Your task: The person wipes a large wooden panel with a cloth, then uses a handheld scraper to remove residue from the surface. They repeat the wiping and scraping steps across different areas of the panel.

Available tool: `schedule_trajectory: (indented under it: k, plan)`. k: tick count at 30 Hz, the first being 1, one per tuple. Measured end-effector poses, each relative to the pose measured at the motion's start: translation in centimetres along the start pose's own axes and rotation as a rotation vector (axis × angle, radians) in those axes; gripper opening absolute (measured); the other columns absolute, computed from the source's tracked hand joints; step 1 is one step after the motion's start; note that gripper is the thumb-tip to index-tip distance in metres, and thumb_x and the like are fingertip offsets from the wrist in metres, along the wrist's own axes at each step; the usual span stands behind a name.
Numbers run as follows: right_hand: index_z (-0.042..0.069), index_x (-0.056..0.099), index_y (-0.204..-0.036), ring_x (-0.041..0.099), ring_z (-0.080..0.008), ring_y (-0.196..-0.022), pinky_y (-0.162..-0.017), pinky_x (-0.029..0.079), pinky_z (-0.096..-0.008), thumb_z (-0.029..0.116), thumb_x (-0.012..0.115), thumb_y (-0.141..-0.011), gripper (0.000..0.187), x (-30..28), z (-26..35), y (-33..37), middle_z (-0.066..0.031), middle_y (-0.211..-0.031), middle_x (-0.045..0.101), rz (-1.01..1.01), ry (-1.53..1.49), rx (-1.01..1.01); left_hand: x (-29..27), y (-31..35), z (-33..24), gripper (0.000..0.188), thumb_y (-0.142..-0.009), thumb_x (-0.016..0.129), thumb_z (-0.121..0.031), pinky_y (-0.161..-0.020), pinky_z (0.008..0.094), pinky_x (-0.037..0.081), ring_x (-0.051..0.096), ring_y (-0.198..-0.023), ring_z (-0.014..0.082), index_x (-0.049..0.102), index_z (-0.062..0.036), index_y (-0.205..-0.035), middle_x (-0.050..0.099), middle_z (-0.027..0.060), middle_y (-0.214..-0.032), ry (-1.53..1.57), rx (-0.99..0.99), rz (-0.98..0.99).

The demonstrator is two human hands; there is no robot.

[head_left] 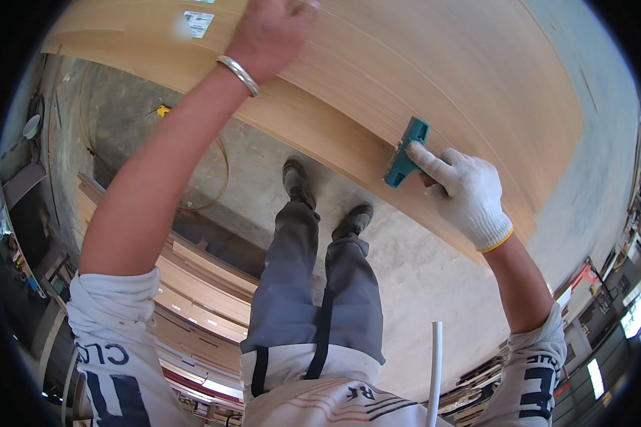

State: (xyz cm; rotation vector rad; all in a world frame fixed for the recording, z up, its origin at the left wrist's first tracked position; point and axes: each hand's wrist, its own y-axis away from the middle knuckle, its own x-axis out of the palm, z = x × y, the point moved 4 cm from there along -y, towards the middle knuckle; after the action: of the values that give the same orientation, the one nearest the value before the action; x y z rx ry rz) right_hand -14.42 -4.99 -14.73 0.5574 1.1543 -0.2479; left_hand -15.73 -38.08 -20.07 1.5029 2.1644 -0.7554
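My right hand [465, 186], in a white knit glove with a yellow-edged cuff, is closed on a teal plastic hand tool [414, 135] with a wide, flat head. The tool is at the near edge strip of a large light-brown wooden panel [506, 92]; its exact contact is hidden. My left hand [274, 35] is bare, with a silver bangle [238, 75] at the wrist. It is over the far left part of the panel, blurred and partly cut off by the upper edge, so what its fingers do is unclear.
A white label [198, 24] is on the panel at far left. On the concrete floor [420, 285] lie a looped hose or cord [228, 167] and a small yellow item [163, 111]. Stacked wooden boards [199, 306] are left of my legs. A white tube [436, 370] rises at the front.
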Motion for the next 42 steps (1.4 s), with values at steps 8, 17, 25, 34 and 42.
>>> schedule_trajectory:
  k: [8,17,25,34,42]
  plan:
    - [0.027,0.068,-0.138,0.062,-0.0238,-0.062,-0.055,0.050,-0.0382,0.010,0.071,-0.085,0.055,0.2,1.9,-3.7,-0.0048,-0.076,0.061,0.019,-0.028,-0.010,-11.1,-1.8,12.1,0.058,-0.093,0.066,-0.022,-0.124,0.0500,0.027,0.033,-0.149,0.0462,0.054,-0.0041,-0.147,0.047,0.0271,-0.153,-0.627,-0.145,0.142]
    - [0.028,0.067,-0.139,0.065,-0.0264,-0.066,-0.059,0.052,-0.0408,0.016,0.070,-0.088,0.052,-0.3,5.2,-10.0,-0.0067,-0.079,0.062,0.048,-0.018,-0.023,-10.7,-1.0,16.1,0.079,-0.101,0.058,-0.046,-0.125,0.0603,0.014,0.019,-0.153,0.0543,0.028,-0.0086,-0.164,0.022,0.0340,-0.165,-0.833,-0.115,0.175]
    - [0.029,0.066,-0.140,0.066,-0.0287,-0.068,-0.061,0.053,-0.0418,0.018,0.068,-0.092,0.049,-0.7,8.9,-15.8,-0.0085,-0.082,0.064,0.038,-0.005,-0.053,-10.6,-0.8,14.5,0.078,-0.101,0.057,-0.049,-0.125,0.0589,0.014,0.019,-0.154,0.0514,0.030,-0.0107,-0.163,0.023,0.0322,-0.165,-0.831,-0.173,0.195]
    - [0.029,0.067,-0.139,0.070,-0.0295,-0.076,-0.067,0.057,-0.0420,0.020,0.065,-0.095,0.045,-1.4,11.8,-19.9,-0.0082,-0.088,0.068,0.035,-0.001,-0.027,-11.7,-1.4,12.2,0.069,-0.090,0.071,-0.045,-0.118,0.0563,0.029,0.038,-0.141,0.0442,0.052,-0.0166,-0.150,0.044,0.0261,-0.152,-0.810,-0.060,0.103]
    - [0.030,0.064,-0.142,0.071,-0.0288,-0.082,-0.071,0.057,-0.0418,0.021,0.062,-0.097,0.045,-1.7,12.9,-22.2,-0.0072,-0.092,0.071,0.062,-0.016,-0.003,-13.1,-2.0,12.3,0.057,-0.095,0.064,-0.033,-0.119,0.0510,0.031,0.040,-0.140,0.0423,0.055,-0.0132,-0.148,0.048,0.0219,-0.150,-0.642,0.014,0.216]
